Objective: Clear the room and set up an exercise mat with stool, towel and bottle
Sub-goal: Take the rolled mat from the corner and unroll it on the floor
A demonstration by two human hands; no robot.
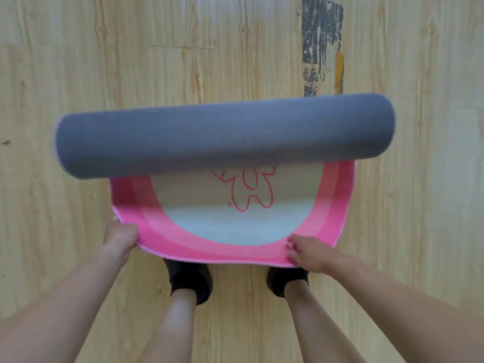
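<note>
Exercise mat point(225, 137) hangs half unrolled over the wooden floor point(78, 61) in front of the person. Its near edge is lifted, and its grey roll lies crosswise farther out; whether the roll touches the floor cannot be told. The left hand point(119, 238) grips the near left corner, fingers curled round the pink border. Two feet point(190, 281) in black stand under that edge. The right hand point(306, 254) pinches the near right corner. Farther right and beyond the roll, a dark worn patch point(318, 35) marks the boards.

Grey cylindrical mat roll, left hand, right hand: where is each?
Grey cylindrical mat roll point(225, 137), head view, roll's middle.
Left hand point(121, 238), head view, its back.
Right hand point(309, 251), head view, its back.
</note>
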